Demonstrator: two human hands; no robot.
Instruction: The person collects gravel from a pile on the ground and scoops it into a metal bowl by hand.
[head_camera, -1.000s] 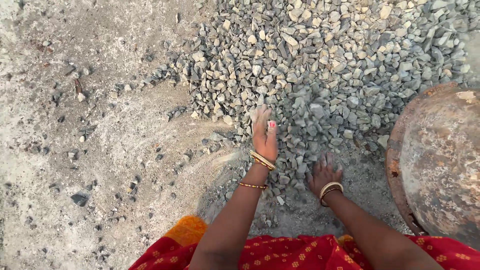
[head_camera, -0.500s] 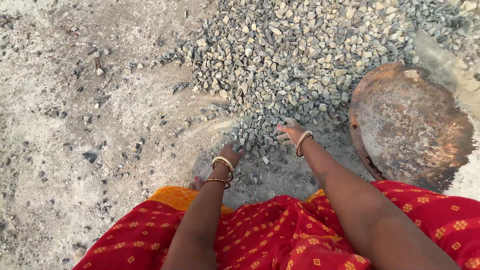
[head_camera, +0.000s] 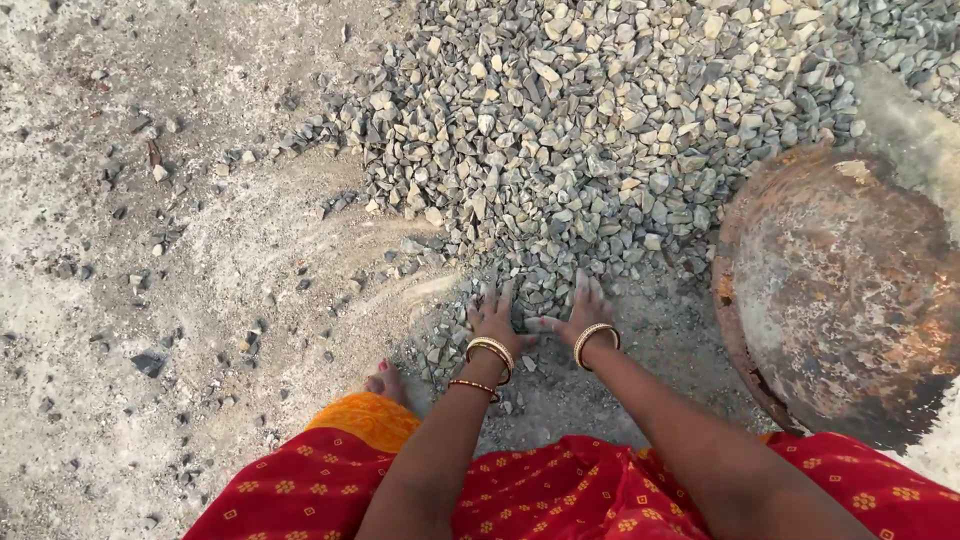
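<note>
The grip is spread on both sides: the left hand (head_camera: 492, 318) and the right hand (head_camera: 585, 308) lie side by side, fingers apart and flat on the near edge of the grey gravel pile (head_camera: 600, 130), pinching nothing. Gold bangles (head_camera: 490, 350) ring both wrists. A rusty round metal pan (head_camera: 840, 290) sits just right of the hands. Sandy ground (head_camera: 180, 300) stretches left, and red patterned cloth (head_camera: 560, 495) lies nearest.

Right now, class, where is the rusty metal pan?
In the head view the rusty metal pan lies on the ground at the right, beside the gravel pile and right of the right hand.
</note>
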